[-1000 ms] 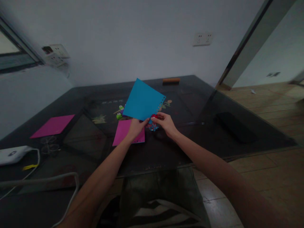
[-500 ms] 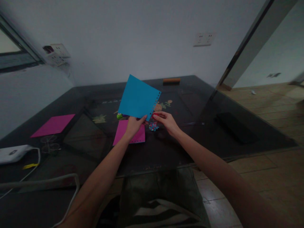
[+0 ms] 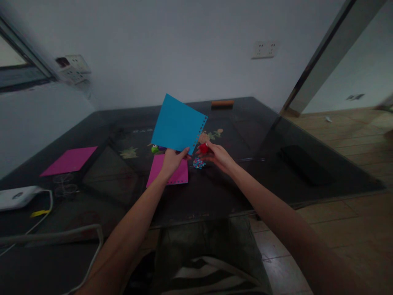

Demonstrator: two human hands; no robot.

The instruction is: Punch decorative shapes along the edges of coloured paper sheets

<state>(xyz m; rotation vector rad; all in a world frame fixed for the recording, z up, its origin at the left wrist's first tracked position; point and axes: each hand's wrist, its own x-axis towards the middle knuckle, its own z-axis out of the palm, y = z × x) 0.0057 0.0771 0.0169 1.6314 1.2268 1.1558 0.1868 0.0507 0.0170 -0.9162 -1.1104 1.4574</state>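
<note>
The left hand [image 3: 170, 160] pinches the square blue paper sheet [image 3: 178, 126] upright over the dark glass table [image 3: 215, 192], one edge already punched with holes, while the right hand [image 3: 215, 153] grips a small red punch [image 3: 203, 148] at the sheet's lower corner, other edges looking unpunched.

Reaching forward with both arms, forearms converging. Pinching with the left hand [image 3: 170, 160], thumb on top. Curling the right hand [image 3: 216, 154], fingers closing inward.
</note>
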